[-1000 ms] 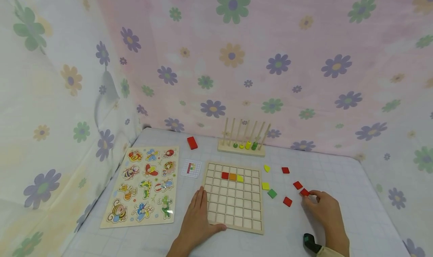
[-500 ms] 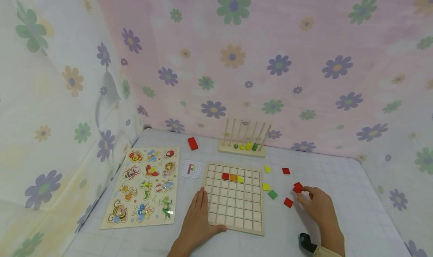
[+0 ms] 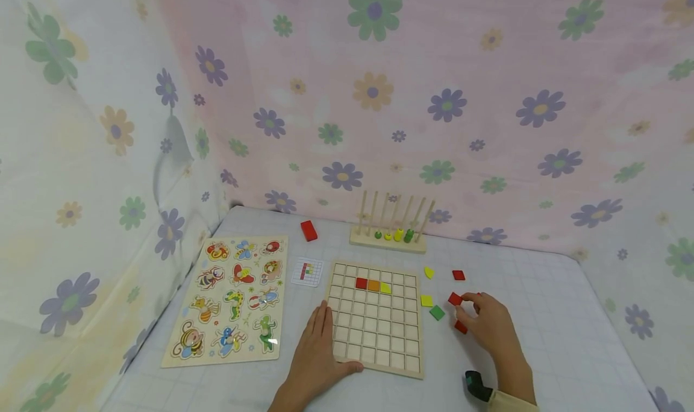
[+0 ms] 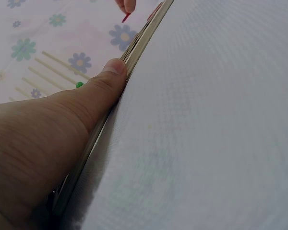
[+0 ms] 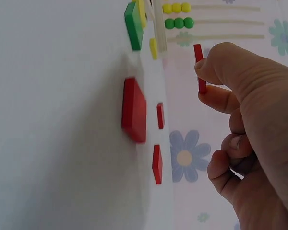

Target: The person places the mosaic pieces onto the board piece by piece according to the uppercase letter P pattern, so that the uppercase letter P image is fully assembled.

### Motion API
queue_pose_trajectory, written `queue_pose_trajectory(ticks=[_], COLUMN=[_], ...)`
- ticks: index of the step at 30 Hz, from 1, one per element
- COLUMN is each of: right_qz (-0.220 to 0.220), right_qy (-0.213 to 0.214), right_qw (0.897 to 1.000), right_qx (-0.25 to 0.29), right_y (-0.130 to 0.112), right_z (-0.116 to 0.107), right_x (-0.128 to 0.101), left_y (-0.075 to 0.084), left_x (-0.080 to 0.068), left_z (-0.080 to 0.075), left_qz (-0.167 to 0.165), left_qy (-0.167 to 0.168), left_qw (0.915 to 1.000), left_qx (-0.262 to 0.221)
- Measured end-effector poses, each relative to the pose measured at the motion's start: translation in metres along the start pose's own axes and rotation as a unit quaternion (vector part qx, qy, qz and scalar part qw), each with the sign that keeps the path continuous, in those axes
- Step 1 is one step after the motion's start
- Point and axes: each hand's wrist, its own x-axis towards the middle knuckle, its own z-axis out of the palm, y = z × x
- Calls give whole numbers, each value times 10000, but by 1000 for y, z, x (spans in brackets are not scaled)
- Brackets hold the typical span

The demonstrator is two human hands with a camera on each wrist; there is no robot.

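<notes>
The right hand (image 3: pixel 490 327) pinches a small red square tile (image 3: pixel 455 299) btwn thumb and forefinger, lifted just off the tabletop (image 3: pixel 542 315) and to the right of the wooden grid board (image 3: pixel 376 315); the wrist view shows the same tile (image 5: pixel 198 68) edge-on in that grip, other fingers curled under. The left hand (image 3: pixel 314 355) lies flat w/ fingers straight on the board's near-left corner, thumb along the near edge (in the left wrist view the thumb (image 4: pixel 103 84) presses right against the board's rim), so that grip is spread and holds nothing. The board already carries three tiles in its 2nd row: red (image 3: pixel 361 283), orange (image 3: pixel 373 284), yellow (image 3: pixel 385 287), touching side by side. Loose pieces right of the board: a yellow tile (image 3: pixel 426 300) and green tile (image 3: pixel 437 312) just beside the held one, another red tile (image 3: pixel 461 327) partly under the right hand, a red one (image 3: pixel 458 274) and a yellow piece (image 3: pixel 428 272) farther back. Left of the board sits a small pattern card (image 3: pixel 306 271), then an animal puzzle (image 3: pixel 233 297). At the back: a peg rack w/ beads (image 3: pixel 389 225) and a red block (image 3: pixel 308 230).
</notes>
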Motion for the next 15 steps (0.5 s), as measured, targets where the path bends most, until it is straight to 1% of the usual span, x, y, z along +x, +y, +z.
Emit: queue_pose_trajectory(ticks=[5, 9, 15], right_qz=[-292, -589, -882], right_qy=[131, 206, 215], right_qw=[9995, 9980, 9959], right_qx=[-45, -32, 7], right_y=[-14, -26, -46], right_z=[4, 6, 12], right_x=[2, 5, 8], left_y=[0, 0, 0], left_x=[0, 0, 0], left_z=[0, 0, 0], left_qz=[8, -10, -25], left_qy=[17, 10, -7], left_qw=[10000, 10000, 10000], left_qx=[57, 1, -10])
